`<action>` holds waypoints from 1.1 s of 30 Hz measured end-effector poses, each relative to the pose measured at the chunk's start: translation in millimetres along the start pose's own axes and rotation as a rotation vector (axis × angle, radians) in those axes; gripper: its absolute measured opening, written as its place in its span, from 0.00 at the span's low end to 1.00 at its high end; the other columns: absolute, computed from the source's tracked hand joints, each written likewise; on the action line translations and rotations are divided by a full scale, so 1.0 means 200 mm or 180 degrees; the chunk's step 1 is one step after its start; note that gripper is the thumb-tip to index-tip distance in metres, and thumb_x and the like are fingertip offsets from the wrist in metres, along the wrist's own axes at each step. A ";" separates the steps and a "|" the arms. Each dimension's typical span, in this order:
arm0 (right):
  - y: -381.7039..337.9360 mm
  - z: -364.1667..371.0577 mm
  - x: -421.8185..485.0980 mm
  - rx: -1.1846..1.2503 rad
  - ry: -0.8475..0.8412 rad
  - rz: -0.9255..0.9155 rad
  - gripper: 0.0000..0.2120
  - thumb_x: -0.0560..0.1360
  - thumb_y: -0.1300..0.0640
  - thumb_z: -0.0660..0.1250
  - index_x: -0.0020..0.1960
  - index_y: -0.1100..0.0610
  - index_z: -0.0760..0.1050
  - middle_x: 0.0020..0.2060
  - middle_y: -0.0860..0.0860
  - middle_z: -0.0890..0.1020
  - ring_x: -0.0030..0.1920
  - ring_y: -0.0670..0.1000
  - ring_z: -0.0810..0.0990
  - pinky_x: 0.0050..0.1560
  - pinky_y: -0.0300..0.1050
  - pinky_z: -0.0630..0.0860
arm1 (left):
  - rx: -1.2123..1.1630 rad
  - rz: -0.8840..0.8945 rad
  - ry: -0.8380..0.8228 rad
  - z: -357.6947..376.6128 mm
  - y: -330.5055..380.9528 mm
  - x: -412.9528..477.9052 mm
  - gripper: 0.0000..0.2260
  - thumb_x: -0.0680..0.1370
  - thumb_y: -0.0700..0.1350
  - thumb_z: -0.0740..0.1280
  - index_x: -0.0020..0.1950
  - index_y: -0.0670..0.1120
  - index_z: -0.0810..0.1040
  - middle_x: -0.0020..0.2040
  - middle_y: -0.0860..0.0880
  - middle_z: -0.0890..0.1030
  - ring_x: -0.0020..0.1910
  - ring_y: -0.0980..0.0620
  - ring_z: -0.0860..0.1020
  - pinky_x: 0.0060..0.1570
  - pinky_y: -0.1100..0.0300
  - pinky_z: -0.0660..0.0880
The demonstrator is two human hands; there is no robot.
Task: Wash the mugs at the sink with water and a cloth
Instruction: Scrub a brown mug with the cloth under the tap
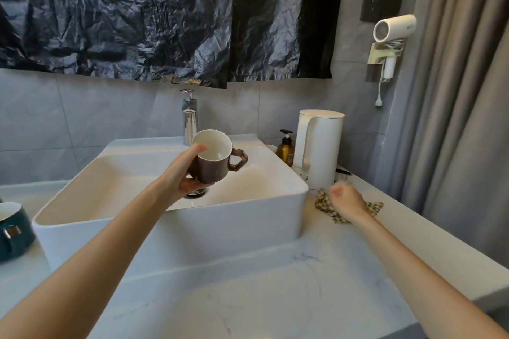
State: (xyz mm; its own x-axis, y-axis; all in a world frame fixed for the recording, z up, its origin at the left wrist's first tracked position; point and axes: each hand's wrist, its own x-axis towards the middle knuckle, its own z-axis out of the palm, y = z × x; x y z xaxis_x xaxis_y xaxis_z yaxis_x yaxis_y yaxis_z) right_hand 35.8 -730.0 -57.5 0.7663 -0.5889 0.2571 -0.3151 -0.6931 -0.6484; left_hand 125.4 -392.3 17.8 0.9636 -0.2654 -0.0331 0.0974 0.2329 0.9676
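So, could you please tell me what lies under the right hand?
A patterned cloth lies on the counter under the right hand. The hand covers its middle, so whether the fingers grip it cannot be seen.

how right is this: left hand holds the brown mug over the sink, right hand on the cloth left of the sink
One slip: the cloth lies right of the sink, not left, as the head view shows. The left hand does hold the brown mug over it, and the right hand is on the cloth.
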 end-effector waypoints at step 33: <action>-1.22 0.28 -0.05 0.1460 -0.0696 -0.1787 0.16 0.81 0.61 0.54 0.65 0.56 0.75 0.59 0.53 0.80 0.56 0.47 0.78 0.57 0.45 0.77 | -0.0604 0.0060 0.0424 -0.13 0.09 0.20 0.17 0.76 0.53 0.67 0.61 0.46 0.73 0.56 0.42 0.76 0.52 0.41 0.78 0.56 0.41 0.77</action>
State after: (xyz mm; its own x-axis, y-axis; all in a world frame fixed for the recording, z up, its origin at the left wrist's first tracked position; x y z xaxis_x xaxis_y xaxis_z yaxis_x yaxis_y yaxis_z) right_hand 136.5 -532.6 58.1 0.8516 -0.0696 0.5195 0.3831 -0.5939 -0.7075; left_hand 171.4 -374.0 27.6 0.9888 -0.1363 -0.0604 0.1120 0.4117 0.9044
